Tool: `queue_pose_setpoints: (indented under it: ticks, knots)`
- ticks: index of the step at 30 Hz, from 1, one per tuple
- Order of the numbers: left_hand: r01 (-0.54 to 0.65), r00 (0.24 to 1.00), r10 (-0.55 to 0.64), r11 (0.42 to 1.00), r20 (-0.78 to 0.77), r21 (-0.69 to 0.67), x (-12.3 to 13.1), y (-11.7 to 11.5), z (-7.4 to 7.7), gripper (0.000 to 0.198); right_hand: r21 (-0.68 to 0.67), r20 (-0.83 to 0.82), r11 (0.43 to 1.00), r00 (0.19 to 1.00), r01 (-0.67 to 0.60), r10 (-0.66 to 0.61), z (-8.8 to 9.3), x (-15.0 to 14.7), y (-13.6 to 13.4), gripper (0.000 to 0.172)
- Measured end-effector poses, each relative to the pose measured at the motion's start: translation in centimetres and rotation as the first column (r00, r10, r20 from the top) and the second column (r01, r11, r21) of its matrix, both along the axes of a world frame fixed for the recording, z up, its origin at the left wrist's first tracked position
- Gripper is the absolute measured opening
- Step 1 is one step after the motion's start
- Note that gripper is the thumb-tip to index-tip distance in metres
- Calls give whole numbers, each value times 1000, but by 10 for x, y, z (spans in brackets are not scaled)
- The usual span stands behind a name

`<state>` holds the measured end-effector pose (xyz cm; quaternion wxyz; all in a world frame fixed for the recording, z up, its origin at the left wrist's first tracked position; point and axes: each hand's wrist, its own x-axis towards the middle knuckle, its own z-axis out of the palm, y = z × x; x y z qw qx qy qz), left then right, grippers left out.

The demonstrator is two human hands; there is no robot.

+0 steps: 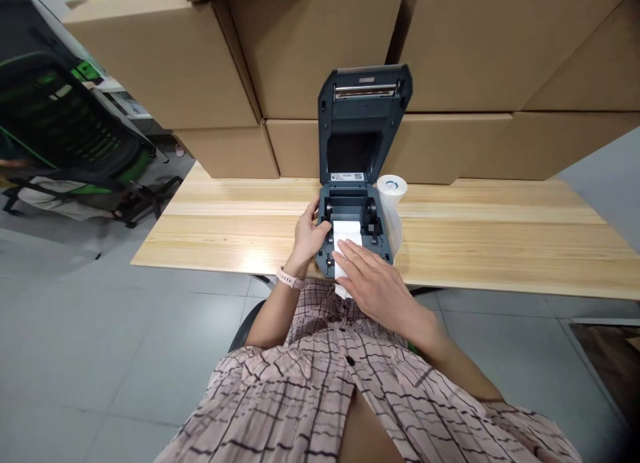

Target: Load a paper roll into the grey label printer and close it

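A dark grey label printer (330, 191) sits at the front edge of the wooden table with its lid (367, 126) raised. A white paper strip (347, 229) runs through its open bay and over the front edge. My left hand (307, 238) grips the printer's left side, thumb on the inner rim and the other fingers partly hidden along the outside. Flat on the strip lies my right hand (373, 283), fingers stretched out and side by side. Just right of the printer stands a roll of white labels (395, 209), partly behind it.
Large cardboard boxes (320, 43) are stacked along the back of the wooden table (500, 236). An office chair (65, 123) stands on the left, with part of another person beside it. Grey floor tiles (150, 336) lie in front of the table.
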<state>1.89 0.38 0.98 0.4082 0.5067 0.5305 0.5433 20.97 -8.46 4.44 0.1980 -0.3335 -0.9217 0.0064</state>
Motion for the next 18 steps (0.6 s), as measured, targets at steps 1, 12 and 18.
queue_pose_setpoints:
  ticks: [1,12,18]
  knots:
    - [10,1000,-10,1000,3,5,-1,0,0,80,9,-2,1000,1000,2,-2,-1,0,-2,45]
    - [86,994,-87,996,62,18,-4,-2,-7,73,-108,-112,994,994,-15,3,-2,5,-1,42]
    - [101,993,-103,995,63,25,-4,-5,-4,74,-138,-131,990,991,-18,0,-3,9,-3,42]
